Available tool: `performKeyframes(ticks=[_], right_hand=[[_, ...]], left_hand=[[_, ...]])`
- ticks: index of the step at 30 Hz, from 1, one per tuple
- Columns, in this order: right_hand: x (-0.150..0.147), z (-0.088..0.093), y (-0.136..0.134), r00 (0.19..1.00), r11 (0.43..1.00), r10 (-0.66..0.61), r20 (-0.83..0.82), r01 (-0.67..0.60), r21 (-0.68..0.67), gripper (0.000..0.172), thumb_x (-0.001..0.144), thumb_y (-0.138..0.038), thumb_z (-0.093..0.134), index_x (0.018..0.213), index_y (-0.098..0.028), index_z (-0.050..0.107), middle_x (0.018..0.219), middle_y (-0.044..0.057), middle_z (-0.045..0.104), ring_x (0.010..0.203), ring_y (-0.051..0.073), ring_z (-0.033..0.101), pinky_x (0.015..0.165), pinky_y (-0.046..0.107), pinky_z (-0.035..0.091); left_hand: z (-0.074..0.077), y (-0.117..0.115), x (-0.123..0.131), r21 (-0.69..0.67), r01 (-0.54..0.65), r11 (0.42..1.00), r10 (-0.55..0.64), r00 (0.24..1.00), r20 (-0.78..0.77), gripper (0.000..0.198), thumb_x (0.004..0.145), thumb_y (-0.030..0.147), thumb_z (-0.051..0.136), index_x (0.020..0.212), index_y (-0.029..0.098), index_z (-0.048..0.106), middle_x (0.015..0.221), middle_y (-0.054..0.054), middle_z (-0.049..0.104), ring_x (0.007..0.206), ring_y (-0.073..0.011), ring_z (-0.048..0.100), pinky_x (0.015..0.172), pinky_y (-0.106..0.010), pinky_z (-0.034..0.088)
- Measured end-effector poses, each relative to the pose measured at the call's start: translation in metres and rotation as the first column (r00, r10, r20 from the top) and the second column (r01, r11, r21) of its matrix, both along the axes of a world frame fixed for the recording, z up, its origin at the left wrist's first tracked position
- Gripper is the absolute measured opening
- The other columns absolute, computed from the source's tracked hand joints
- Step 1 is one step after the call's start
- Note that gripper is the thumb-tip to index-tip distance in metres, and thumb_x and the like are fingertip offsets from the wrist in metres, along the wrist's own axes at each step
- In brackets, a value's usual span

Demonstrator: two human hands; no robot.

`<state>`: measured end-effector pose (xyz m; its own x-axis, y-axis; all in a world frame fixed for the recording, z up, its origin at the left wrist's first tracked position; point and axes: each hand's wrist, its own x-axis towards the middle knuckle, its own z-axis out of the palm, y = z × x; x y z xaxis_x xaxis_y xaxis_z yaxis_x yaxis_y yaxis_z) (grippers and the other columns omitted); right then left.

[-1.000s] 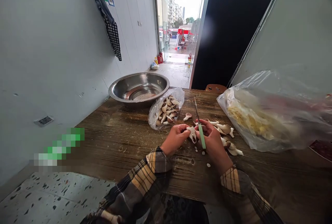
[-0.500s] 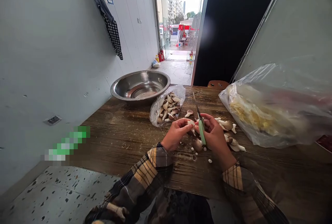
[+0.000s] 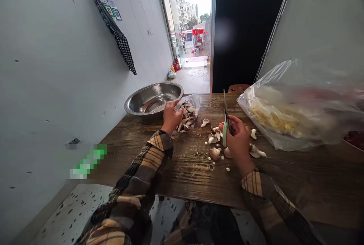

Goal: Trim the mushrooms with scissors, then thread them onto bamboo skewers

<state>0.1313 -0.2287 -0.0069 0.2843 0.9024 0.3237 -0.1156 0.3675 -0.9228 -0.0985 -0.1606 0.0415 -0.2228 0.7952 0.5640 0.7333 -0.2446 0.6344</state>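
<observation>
My left hand is over the near left side of a clear plastic bag of cut mushrooms. Its thumb and fingers are apart, and I make out nothing between them. In my right hand are scissors with pale green handles, their blades pointing up and away from me. Below and beside that hand lie loose brown-capped mushrooms, partly hidden by it. Small white stem ends are scattered on the wooden table. A single mushroom lies between the bag and the scissors.
A wide steel basin stands behind the bag, at the table's far left. On the right sits a large clear bag with yellowish food inside. A dark red item lies at the right edge. Walls flank the table, with a glass door beyond.
My left hand has moved left from the scissors to the mushroom bag, and the pale mushroom piece it held no longer shows. My right hand has shifted slightly right with the scissors, now more upright.
</observation>
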Motion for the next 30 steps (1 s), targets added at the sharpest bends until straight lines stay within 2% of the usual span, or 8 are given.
performKeyframes(ticks=[2, 5, 10, 12, 16, 19, 25, 30], right_hand=[[0.001, 0.002, -0.002, 1.0, 1.0, -0.015, 0.001, 0.015, 0.01, 0.041, 0.07, -0.03, 0.073, 0.106, -0.021, 0.058, 0.079, 0.001, 0.071, 0.072, 0.017, 0.068, 0.067, 0.031, 0.054], [0.003, 0.005, -0.002, 0.997, 0.999, -0.02, -0.071, 0.022, 0.025, 0.042, 0.069, -0.031, 0.073, 0.107, -0.022, 0.056, 0.078, 0.0, 0.07, 0.072, 0.017, 0.067, 0.062, 0.029, 0.053], [0.005, 0.006, 0.0, 0.991, 1.0, -0.007, -0.133, 0.009, 0.013, 0.04, 0.071, -0.028, 0.068, 0.108, -0.024, 0.054, 0.079, -0.002, 0.069, 0.069, 0.014, 0.066, 0.06, 0.027, 0.053], [0.005, 0.006, 0.0, 0.989, 1.0, 0.015, -0.144, -0.012, 0.022, 0.04, 0.072, -0.026, 0.068, 0.108, -0.024, 0.054, 0.079, -0.003, 0.069, 0.068, 0.014, 0.066, 0.062, 0.028, 0.054], [0.004, 0.004, 0.001, 0.987, 0.999, 0.031, -0.158, -0.025, 0.044, 0.039, 0.072, -0.027, 0.07, 0.107, -0.023, 0.055, 0.077, -0.003, 0.068, 0.069, 0.015, 0.066, 0.065, 0.03, 0.054], [0.004, 0.003, 0.002, 0.989, 0.998, 0.039, -0.139, -0.032, 0.046, 0.039, 0.072, -0.028, 0.071, 0.108, -0.024, 0.056, 0.077, -0.002, 0.068, 0.07, 0.015, 0.066, 0.065, 0.029, 0.054], [0.005, -0.001, 0.004, 0.995, 0.999, 0.034, -0.09, -0.031, 0.034, 0.04, 0.072, -0.031, 0.072, 0.108, -0.024, 0.056, 0.077, -0.002, 0.068, 0.07, 0.015, 0.066, 0.062, 0.028, 0.053], [0.004, 0.001, 0.003, 0.997, 0.999, 0.031, -0.07, -0.029, 0.026, 0.041, 0.072, -0.032, 0.073, 0.108, -0.024, 0.056, 0.077, -0.001, 0.068, 0.069, 0.016, 0.065, 0.063, 0.029, 0.054]], left_hand=[[-0.005, -0.011, 0.005, 0.021, 0.041, 0.999, -0.04, 0.998, -0.043, 0.029, 0.075, 0.017, 0.061, 0.103, 0.016, 0.065, 0.099, -0.009, 0.061, 0.094, -0.0208, 0.058, 0.083, -0.034, 0.046], [-0.019, -0.041, 0.03, -0.094, 0.254, 0.963, -0.262, 0.962, -0.077, 0.02, 0.081, 0.022, 0.057, 0.097, 0.016, 0.066, 0.092, -0.007, 0.062, 0.086, -0.0179, 0.059, 0.075, -0.03, 0.047], [-0.039, -0.086, 0.073, -0.342, 0.553, 0.759, -0.639, 0.733, -0.234, 0.014, 0.083, 0.024, 0.058, 0.09, 0.017, 0.068, 0.09, -0.006, 0.063, 0.085, -0.0169, 0.058, 0.077, -0.029, 0.045], [-0.044, -0.093, 0.082, -0.416, 0.52, 0.746, -0.658, 0.673, -0.338, 0.014, 0.083, 0.027, 0.06, 0.09, 0.018, 0.068, 0.091, -0.007, 0.062, 0.085, -0.0181, 0.057, 0.077, -0.03, 0.044], [-0.048, -0.093, 0.09, -0.467, 0.284, 0.837, -0.517, 0.689, -0.507, 0.025, 0.083, 0.041, 0.06, 0.083, 0.018, 0.067, 0.087, -0.008, 0.061, 0.081, -0.0213, 0.056, 0.073, -0.033, 0.043], [-0.05, -0.092, 0.091, -0.477, 0.216, 0.852, -0.481, 0.685, -0.547, 0.031, 0.082, 0.047, 0.059, 0.081, 0.018, 0.067, 0.088, -0.009, 0.06, 0.083, -0.0232, 0.055, 0.073, -0.035, 0.042], [-0.062, -0.093, 0.091, -0.465, 0.422, 0.778, -0.588, 0.751, -0.301, 0.027, 0.074, 0.038, 0.071, 0.094, 0.02, 0.069, 0.091, -0.006, 0.059, 0.085, -0.0203, 0.054, 0.076, -0.031, 0.042], [-0.057, -0.085, 0.087, -0.395, 0.595, 0.7, -0.518, 0.804, 0.293, 0.019, 0.072, 0.031, 0.071, 0.082, 0.015, 0.065, 0.076, -0.001, 0.06, 0.069, -0.0131, 0.052, 0.064, -0.026, 0.039]])
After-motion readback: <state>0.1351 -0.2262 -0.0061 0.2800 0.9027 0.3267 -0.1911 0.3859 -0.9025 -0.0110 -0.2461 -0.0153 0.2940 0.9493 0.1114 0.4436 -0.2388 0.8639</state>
